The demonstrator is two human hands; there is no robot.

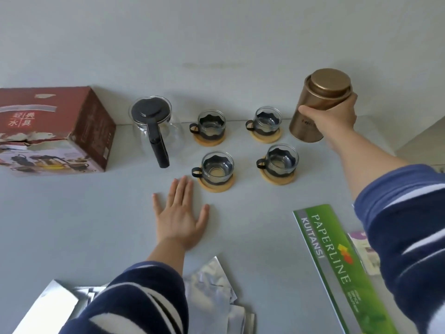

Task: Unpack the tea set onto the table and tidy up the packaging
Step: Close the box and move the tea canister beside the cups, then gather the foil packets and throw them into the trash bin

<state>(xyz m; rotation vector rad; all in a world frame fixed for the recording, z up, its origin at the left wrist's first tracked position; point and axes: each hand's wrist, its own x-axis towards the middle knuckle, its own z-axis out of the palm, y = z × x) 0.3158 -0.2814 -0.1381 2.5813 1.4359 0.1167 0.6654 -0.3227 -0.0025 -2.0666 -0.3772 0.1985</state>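
grey bench (pixel 96 213) is carrying everything. red carton (pixel 55 131) is sitting far left, torn along its near edge, flaps not readable from here. green paperline booklet (pixel 337 268) is lying near right, partly running under the right sleeve. silver foil bags (pixel 212 283) are lying near centre, crumpled, cut off by the frame bottom and the left sleeve. glass teapot (pixel 156 131) with black lid and handle is standing right of the carton. bronze tea tin (pixel 317 107) is at far right, tilted; right hand (pixel 334 116) is wrapping its grip round the tin body just below the lid. can't tell whether the tin base is touching the bench or lifted. left hand (pixel 180 218) is resting flat, fingers spread, holding nothing, just near of the cups. four glass cups (pixel 216 165) on wooden coasters are standing in a two-by-two block between teapot and tin. judging: tin is probably stiff, light, smooth metal, so gripping mid-body is fine; lid may be sliding loose. glass is fragile, better taken by the handles. foil is soft and light. tin lettering is too blurred to read.
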